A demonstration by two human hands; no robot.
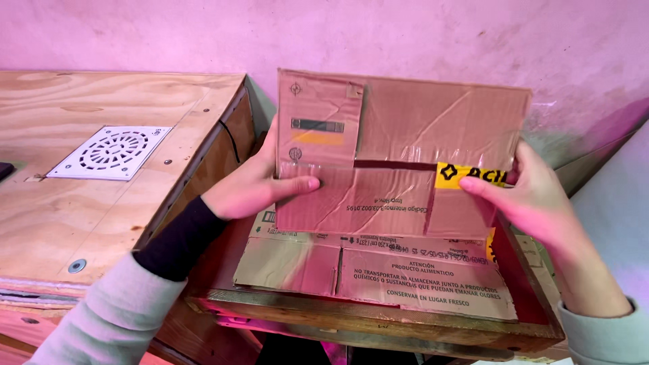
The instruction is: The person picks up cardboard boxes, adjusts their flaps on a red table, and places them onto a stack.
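I hold a worn, creased brown cardboard sheet (405, 142) upright with both hands. My left hand (253, 186) grips its left edge, thumb pressed on the front. My right hand (534, 192) grips its right edge beside a strip of yellow tape (466, 174). The sheet stands over a shallow wooden tray (378, 318). Another flat piece of printed cardboard (378, 270) lies on the tray's bottom, below the held sheet.
A plywood box top (74, 203) with a white round-patterned vent grille (111, 152) stands on the left, right beside the tray. A pink-lit plastered wall (338, 34) rises behind. A pale surface (615, 203) shows at the far right.
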